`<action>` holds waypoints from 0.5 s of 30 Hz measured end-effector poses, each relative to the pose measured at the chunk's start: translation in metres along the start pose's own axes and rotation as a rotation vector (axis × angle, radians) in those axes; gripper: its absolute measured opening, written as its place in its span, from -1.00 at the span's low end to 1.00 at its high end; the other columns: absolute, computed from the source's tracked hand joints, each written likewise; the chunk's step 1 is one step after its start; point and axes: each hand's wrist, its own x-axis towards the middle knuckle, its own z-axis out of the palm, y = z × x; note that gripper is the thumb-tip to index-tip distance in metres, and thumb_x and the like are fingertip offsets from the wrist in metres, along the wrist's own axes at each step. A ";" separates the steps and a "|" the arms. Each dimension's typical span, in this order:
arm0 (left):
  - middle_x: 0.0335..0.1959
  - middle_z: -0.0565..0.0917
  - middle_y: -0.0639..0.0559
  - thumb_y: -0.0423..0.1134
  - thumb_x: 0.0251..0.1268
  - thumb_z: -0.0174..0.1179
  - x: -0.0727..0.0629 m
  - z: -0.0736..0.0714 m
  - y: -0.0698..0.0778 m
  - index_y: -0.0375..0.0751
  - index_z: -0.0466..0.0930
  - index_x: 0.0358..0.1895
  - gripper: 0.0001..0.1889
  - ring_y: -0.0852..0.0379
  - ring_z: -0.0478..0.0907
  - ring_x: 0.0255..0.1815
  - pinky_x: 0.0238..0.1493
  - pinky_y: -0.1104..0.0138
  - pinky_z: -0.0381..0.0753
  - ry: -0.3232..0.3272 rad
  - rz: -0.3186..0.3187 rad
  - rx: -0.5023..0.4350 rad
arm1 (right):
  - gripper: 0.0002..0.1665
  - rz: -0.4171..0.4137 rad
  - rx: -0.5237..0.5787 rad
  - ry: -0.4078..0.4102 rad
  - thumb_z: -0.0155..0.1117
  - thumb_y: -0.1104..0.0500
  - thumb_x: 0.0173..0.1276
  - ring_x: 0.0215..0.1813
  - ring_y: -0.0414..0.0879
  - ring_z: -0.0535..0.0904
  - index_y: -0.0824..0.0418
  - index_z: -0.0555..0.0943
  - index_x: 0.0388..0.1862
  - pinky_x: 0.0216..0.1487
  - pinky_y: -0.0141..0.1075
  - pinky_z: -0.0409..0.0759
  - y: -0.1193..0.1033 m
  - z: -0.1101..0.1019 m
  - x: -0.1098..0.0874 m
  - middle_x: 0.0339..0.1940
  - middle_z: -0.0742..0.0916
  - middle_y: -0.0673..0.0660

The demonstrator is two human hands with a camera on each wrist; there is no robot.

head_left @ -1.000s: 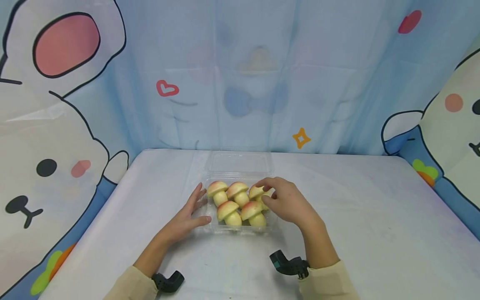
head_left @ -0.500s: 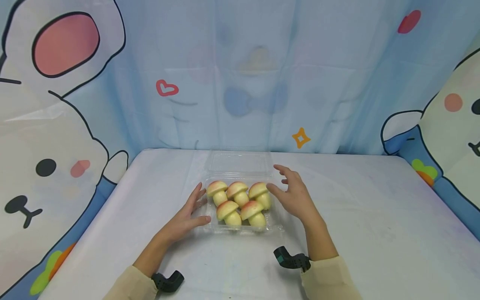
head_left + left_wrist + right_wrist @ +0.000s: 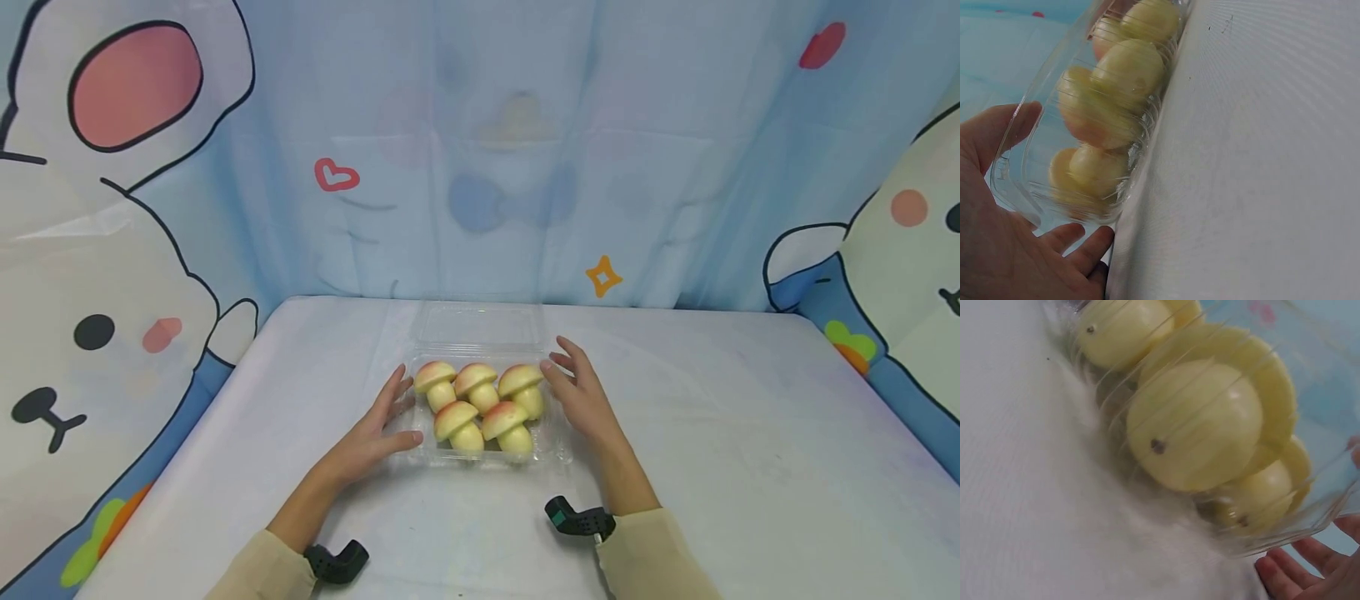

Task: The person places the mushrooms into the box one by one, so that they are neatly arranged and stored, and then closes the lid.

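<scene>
A clear plastic clamshell box [image 3: 551,435] sits on the table with its lid [image 3: 480,325] raised at the back. Inside lie several yellow mushroom-shaped pieces [image 3: 454,421] with reddish caps, in two rows. My left hand [image 3: 369,429] rests along the box's left side, fingers extended and thumb near the front corner; in the left wrist view the thumb and fingers of the left hand [image 3: 1004,244] lie around its end. My right hand [image 3: 583,392] is beside the right side, its fingers loosely bent. In the right wrist view, fingers of the right hand [image 3: 1316,565] are close to the box's edge.
A white cloth [image 3: 750,433] covers the table. Behind it hangs a light blue curtain [image 3: 660,150] with cartoon figures. Black wrist cameras [image 3: 337,563] are strapped at both cuffs.
My right hand has drawn away from the back right mushroom-shaped piece, moving to the right side of the box. The left hand stays put.
</scene>
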 end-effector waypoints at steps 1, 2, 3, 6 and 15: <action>0.73 -0.11 -0.23 -0.17 0.37 0.23 0.000 0.000 0.000 -0.03 -0.43 0.71 0.09 -0.36 -0.08 0.70 0.55 -0.36 0.00 -0.001 -0.002 0.001 | -0.17 0.008 0.030 0.014 0.03 -0.09 0.66 0.60 0.28 0.30 0.08 -0.02 0.72 0.52 0.14 0.36 0.003 0.001 0.001 0.64 0.29 0.32; 0.73 -0.12 -0.23 -0.17 0.37 0.23 0.001 0.000 0.001 -0.03 -0.43 0.71 0.09 -0.36 -0.08 0.70 0.54 -0.36 0.00 -0.002 -0.004 0.001 | -0.17 0.016 0.061 0.026 0.04 -0.08 0.66 0.60 0.25 0.29 0.07 -0.02 0.73 0.53 0.12 0.34 0.005 0.002 0.002 0.64 0.29 0.30; 0.73 -0.12 -0.24 -0.17 0.37 0.23 0.001 0.000 0.001 -0.04 -0.43 0.71 0.09 -0.37 -0.08 0.70 0.54 -0.37 0.00 -0.002 -0.004 0.004 | -0.18 0.025 0.091 0.039 0.04 -0.06 0.66 0.61 0.22 0.29 0.06 -0.03 0.73 0.55 0.10 0.33 0.007 0.002 0.002 0.65 0.29 0.28; 0.72 -0.13 -0.26 -0.18 0.37 0.23 0.001 0.000 0.002 -0.05 -0.45 0.71 0.09 -0.39 -0.09 0.70 0.54 -0.37 0.01 -0.007 0.000 0.012 | -0.18 0.049 0.157 0.071 0.07 0.00 0.64 0.63 0.13 0.26 -0.01 -0.01 0.73 0.58 0.06 0.29 0.011 0.004 0.004 0.67 0.28 0.19; 0.72 -0.12 -0.27 -0.18 0.39 0.24 0.001 -0.002 0.001 -0.03 -0.46 0.71 0.10 -0.39 -0.09 0.70 0.54 -0.35 0.05 -0.011 0.015 0.012 | -0.18 0.063 0.247 0.063 0.08 0.19 0.59 0.70 0.06 0.14 0.02 0.03 0.72 0.60 -0.06 0.21 0.013 0.005 0.009 0.70 0.25 0.09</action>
